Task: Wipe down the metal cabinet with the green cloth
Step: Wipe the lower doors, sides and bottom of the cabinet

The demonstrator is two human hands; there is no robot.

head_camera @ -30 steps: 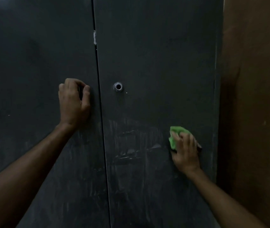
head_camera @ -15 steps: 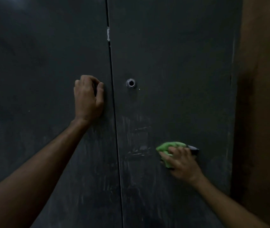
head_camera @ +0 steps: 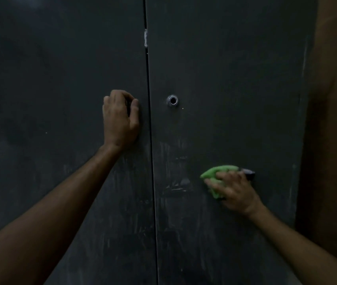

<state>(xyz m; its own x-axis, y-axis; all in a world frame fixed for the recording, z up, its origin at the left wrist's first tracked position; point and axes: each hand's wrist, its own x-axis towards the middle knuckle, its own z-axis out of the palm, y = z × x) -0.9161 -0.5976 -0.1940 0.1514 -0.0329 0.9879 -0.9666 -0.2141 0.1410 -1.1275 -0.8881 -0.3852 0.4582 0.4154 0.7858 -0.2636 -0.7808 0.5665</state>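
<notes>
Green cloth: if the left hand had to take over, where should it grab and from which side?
Probably the bunched free end of the green cloth, approached from the left: it sticks out beyond the right hand, whose fingers cover the rest against the cabinet door.

We see the metal cabinet (head_camera: 235,68) as dark, matt painted sheet, smeared with pale chalky streaks low on its doors. The keyhole ring (head_camera: 173,100) shines as bare metal. The green cloth (head_camera: 215,175) looks soft and crumpled.
</notes>
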